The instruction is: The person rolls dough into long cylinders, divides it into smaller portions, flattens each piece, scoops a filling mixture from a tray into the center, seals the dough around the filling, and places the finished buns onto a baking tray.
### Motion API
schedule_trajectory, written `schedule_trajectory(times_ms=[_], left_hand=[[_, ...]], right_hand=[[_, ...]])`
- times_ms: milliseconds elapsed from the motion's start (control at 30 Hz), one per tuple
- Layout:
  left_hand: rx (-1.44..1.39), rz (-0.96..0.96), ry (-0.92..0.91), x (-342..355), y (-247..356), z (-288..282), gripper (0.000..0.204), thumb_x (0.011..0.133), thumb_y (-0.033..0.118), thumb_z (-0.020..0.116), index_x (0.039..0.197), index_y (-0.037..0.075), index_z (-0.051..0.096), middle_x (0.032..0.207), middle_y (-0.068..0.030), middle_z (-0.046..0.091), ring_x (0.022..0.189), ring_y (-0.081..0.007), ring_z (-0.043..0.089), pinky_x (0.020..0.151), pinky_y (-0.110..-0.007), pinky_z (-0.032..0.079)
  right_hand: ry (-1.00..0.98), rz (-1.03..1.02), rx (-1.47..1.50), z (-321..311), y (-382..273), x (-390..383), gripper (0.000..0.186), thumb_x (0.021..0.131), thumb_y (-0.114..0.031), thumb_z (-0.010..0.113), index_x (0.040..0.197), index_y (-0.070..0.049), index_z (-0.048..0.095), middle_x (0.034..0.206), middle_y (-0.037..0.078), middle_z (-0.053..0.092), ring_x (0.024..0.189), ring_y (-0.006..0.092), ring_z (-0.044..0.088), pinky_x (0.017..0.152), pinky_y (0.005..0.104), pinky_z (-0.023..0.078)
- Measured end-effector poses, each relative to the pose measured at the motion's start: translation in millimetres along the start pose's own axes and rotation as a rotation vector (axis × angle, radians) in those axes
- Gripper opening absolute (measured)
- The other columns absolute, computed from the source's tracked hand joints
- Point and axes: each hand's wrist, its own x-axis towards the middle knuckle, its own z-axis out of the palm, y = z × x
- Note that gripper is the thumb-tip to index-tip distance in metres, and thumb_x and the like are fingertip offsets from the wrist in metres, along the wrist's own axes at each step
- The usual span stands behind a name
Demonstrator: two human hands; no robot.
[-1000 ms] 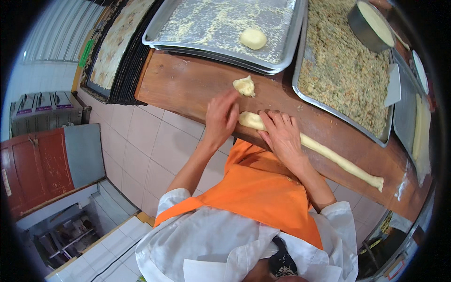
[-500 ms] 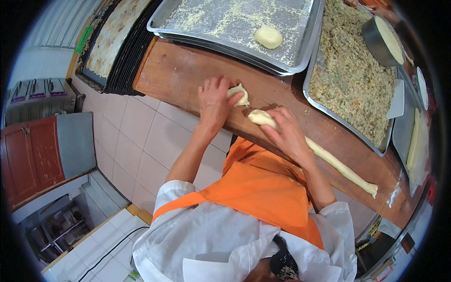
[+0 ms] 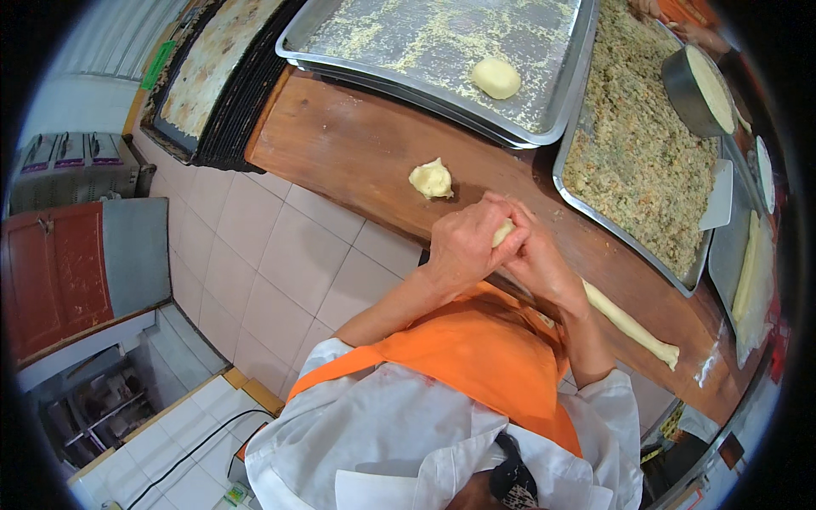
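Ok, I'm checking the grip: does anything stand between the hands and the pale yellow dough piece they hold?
Nothing visible does: the left hand and right hand close directly around the dough piece, partly hiding it.

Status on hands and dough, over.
Left hand, right hand together, dough between. Dough lump on table, ahead of left hand. Dough rope to their right.

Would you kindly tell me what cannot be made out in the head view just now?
All in the head view:
Most of the dough piece: covered by the left hand and right hand around it.
The dough rope's upper end: hidden by the right hand and wrist.
The crumbly mixture's ingredients: bits too small.
The flecked metal tray's far rim: cut off by the upper edge.
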Motion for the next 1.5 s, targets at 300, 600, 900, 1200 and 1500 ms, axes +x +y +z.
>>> schedule_trajectory(times_ms=[300,600,900,1200,1500], left_hand=[[0.130,-0.090,0.107,8,-19,7,0.011,0.077,0.014,0.062,0.085,0.008,0.056,0.073,-0.0114,0.059,0.066,-0.0273,0.058,0.056,-0.037,0.046],[0.461,0.037,0.040,32,-78,-43,0.023,0.083,0.026,0.056,0.096,0.008,0.057,0.085,-0.0093,0.058,0.083,-0.0251,0.057,0.065,-0.038,0.046],[0.380,-0.296,-0.206,-6,-61,-33,0.030,0.076,0.031,0.065,0.093,0.007,0.060,0.083,-0.0109,0.057,0.080,-0.0276,0.056,0.066,-0.036,0.045],[0.676,-0.190,-0.278,41,-72,-36,0.033,0.081,0.041,0.056,0.088,0.010,0.059,0.079,-0.0089,0.055,0.082,-0.0268,0.054,0.067,-0.041,0.043],[0.780,0.161,-0.251,24,-92,-9,0.024,0.080,0.034,0.058,0.090,0.012,0.058,0.082,-0.0055,0.052,0.081,-0.0228,0.049,0.070,-0.039,0.036]], right_hand=[[0.001,-0.144,-0.253,7,13,4,0.019,0.071,-0.001,0.057,0.090,0.000,0.054,0.089,0.015,0.058,0.083,0.0366,0.055,0.073,0.0408,0.043],[-0.056,-0.249,-0.731,-9,8,1,0.055,0.071,-0.023,0.067,0.116,0.001,0.047,0.121,0.017,0.047,0.105,0.0326,0.048,0.088,0.0408,0.037],[0.058,-0.151,-0.434,-25,11,-2,0.042,0.079,-0.019,0.063,0.116,-0.003,0.051,0.128,0.014,0.043,0.118,0.0323,0.041,0.096,0.0408,0.033],[0.091,-0.176,-0.266,-32,15,-21,0.031,0.081,-0.011,0.060,0.110,-0.004,0.056,0.124,0.013,0.049,0.114,0.0310,0.046,0.095,0.0394,0.036],[0.204,-0.171,-0.179,-61,26,-27,0.028,0.082,-0.007,0.059,0.109,-0.002,0.056,0.118,0.013,0.053,0.109,0.0288,0.051,0.090,0.0358,0.041]])
